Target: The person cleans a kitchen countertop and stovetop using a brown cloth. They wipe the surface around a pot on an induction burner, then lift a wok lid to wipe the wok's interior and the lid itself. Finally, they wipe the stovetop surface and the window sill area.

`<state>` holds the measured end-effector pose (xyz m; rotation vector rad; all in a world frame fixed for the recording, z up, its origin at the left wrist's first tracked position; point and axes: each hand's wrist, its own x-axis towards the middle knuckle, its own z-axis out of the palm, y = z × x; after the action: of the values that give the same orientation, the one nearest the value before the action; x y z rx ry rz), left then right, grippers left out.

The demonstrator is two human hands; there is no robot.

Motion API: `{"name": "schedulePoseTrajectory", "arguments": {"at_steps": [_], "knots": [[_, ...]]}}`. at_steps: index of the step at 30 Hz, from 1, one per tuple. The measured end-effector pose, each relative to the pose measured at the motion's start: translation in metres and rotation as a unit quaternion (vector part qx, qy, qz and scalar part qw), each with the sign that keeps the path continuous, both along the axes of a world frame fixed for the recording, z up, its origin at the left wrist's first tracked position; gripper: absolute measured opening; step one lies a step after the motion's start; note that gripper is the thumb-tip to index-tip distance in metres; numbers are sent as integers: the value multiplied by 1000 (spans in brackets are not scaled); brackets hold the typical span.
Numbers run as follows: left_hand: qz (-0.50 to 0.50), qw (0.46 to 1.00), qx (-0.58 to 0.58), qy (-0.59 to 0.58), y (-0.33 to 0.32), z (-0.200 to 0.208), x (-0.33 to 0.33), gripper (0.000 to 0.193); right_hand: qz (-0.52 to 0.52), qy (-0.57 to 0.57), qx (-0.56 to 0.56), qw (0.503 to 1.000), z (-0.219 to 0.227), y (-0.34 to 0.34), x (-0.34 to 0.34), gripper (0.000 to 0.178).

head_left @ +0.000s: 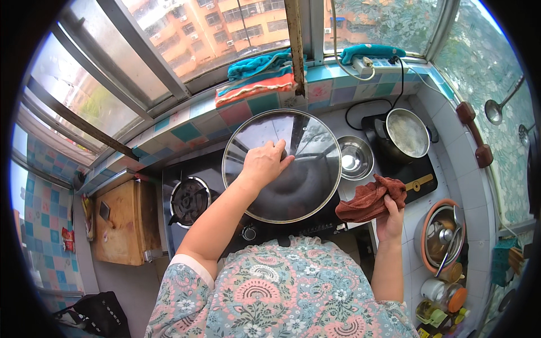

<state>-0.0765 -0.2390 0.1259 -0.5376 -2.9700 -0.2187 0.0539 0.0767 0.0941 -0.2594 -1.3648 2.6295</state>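
Note:
A large round glass lid (307, 186) with a metal rim covers a wide pan on the black gas stove (169, 186). My left hand (265, 163) reaches over its centre, fingers closed around the lid's knob, which the hand mostly hides. To the right, my right hand (390, 219) grips a bunched reddish-brown cloth (372, 201), held up in front of the counter. Just beyond the cloth sits a shiny metal bowl (356, 159). The pan beneath the lid shows only dimly through the glass.
A pot of cloudy liquid (408, 134) stands on a black cooktop (427, 169) at the back right. Left of the pan is a bare burner (190, 201), then a wooden cutting board (119, 225). Folded towels (256, 84) lie on the sill. A lidded pot (425, 236) and several jars (451, 296) line the right.

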Motion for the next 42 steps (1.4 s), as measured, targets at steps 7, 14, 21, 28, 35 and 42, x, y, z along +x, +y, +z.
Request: {"name": "schedulePoseTrajectory", "arguments": {"at_steps": [7,14,21,28,35,42], "knots": [[32,974,209,75,-20,49,-2,24,-46,10,-39,998,14,5,1,53],[49,634,759,-142,-78,89,11,29,-2,35,-26,999,17,-6,-19,50],[48,154,909,-383,-82,23,45,34,153,16,26,988,45,-36,-44,43],[51,115,875,-468,-54,8,60,37,272,-84,51,957,33,-72,-57,52],[89,400,808,-424,-47,13,51,39,290,-118,-50,948,34,-61,-47,48],[109,204,897,-376,-110,-13,60,56,205,-97,-70,971,8,-43,-39,39]]}}
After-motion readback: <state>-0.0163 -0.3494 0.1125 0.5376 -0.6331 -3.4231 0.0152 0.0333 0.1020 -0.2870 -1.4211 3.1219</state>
